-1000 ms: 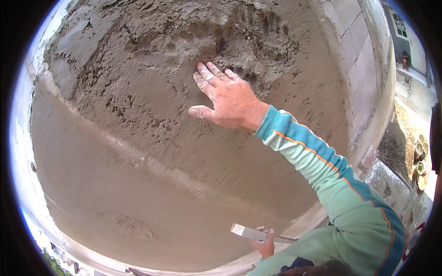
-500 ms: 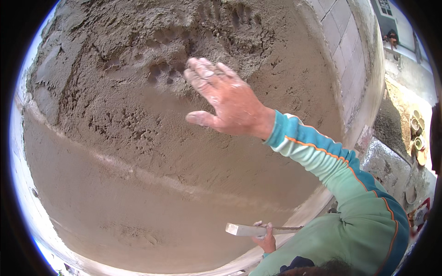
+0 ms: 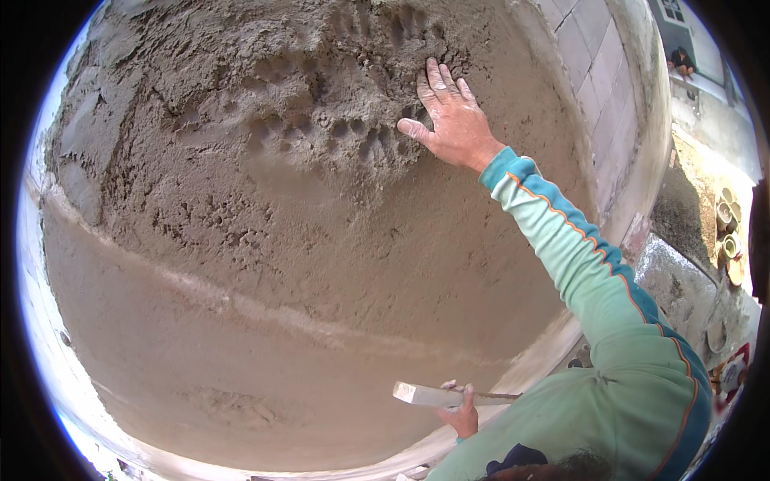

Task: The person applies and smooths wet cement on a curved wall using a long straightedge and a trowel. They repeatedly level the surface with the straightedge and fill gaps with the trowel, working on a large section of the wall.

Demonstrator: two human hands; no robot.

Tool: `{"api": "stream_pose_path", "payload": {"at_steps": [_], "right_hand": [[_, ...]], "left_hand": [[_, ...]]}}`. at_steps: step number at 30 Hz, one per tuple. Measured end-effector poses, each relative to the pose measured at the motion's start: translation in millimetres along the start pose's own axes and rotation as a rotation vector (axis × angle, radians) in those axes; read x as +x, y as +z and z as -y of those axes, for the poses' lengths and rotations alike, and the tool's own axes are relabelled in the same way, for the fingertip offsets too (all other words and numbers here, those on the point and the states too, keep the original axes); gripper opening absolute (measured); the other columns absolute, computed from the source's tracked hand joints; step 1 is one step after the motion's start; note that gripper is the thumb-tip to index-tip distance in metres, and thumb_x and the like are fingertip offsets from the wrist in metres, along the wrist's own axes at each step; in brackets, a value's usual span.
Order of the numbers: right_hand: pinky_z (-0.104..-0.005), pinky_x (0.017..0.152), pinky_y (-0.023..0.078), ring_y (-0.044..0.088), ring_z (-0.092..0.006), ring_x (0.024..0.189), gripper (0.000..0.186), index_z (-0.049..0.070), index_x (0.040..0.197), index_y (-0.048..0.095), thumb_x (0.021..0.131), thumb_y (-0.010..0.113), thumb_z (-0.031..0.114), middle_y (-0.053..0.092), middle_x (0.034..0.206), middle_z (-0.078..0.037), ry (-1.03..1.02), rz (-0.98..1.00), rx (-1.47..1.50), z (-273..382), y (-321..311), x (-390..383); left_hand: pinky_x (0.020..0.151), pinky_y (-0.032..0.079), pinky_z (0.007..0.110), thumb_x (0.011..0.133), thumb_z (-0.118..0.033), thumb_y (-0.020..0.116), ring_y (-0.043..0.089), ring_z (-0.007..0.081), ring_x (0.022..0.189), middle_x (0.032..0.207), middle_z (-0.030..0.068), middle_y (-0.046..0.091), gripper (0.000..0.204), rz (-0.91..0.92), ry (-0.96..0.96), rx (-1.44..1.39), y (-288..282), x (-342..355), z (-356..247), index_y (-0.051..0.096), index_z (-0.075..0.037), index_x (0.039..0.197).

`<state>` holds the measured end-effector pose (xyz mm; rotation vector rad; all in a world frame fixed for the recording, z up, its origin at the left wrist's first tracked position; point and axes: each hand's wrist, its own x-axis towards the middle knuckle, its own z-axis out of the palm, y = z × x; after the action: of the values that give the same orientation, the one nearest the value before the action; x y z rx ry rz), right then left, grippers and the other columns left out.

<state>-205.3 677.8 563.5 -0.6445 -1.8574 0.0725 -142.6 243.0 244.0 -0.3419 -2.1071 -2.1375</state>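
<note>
My right hand lies flat on a wall of wet grey-brown plaster, fingers spread and pointing up, palm pressed into the rough upper part. Rows of finger dents run to the left of it. My arm in a teal sleeve with an orange stripe reaches up from the lower right. Low down, my left hand grips the handle of a flat trowel whose blade points left, held just off the wall.
The plaster's lower part is smoother, below a pale ridge line. Bare grey blocks show at the wall's right end. Beyond the corner lie round pots on the ground, and a person is far off.
My right hand has slid up and to the right across the wet plaster, leaving fresh finger dents behind it. The left hand with the trowel has stayed low.
</note>
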Motion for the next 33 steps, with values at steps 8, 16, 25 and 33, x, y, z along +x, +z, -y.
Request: {"api": "stream_pose_path", "payload": {"at_steps": [8,16,25,33], "right_hand": [[-0.0478,0.124,0.016,0.021,-0.0308,0.151,0.096,0.007,0.157,0.026,0.092,0.024,0.078,0.022,0.163,-0.013,-0.226,0.095,0.133,44,-12,-10],[-0.0473,0.114,0.033,0.045,-0.0323,0.137,0.057,0.012,0.140,0.054,0.098,0.052,0.050,0.053,0.143,-0.015,-0.194,0.021,0.519,-12,-7,-92],[-0.0538,0.097,0.046,0.061,-0.0451,0.112,0.089,-0.013,0.129,0.053,0.093,0.047,0.068,0.063,0.116,-0.034,1.023,1.300,0.246,-173,20,-517],[-0.0482,0.087,0.052,0.065,-0.0285,0.105,0.096,-0.005,0.141,0.041,0.091,0.040,0.077,0.061,0.121,-0.019,1.702,0.202,1.432,-100,36,-447]], "left_hand": [[0.082,0.048,0.033,0.077,-0.005,0.082,0.059,0.0150,0.087,0.101,0.0085,0.060,0.045,0.064,0.061,0.092,-6,1,-1,0.055,0.001,0.113],[0.081,0.050,0.030,0.076,-0.003,0.083,0.058,0.0153,0.091,0.108,0.0086,0.058,0.056,0.098,0.078,-0.079,20,19,-37,0.050,-0.001,0.121],[0.085,0.051,0.039,0.084,-0.007,0.073,0.060,0.0212,0.092,0.107,0.0074,0.058,0.050,0.169,0.202,-0.669,23,73,-143,0.048,-0.009,0.127],[0.087,0.049,0.041,0.093,-0.026,0.070,0.061,0.0225,0.090,0.107,0.0043,0.059,0.041,0.261,0.401,-0.946,-5,124,-178,0.050,-0.011,0.125]]}}
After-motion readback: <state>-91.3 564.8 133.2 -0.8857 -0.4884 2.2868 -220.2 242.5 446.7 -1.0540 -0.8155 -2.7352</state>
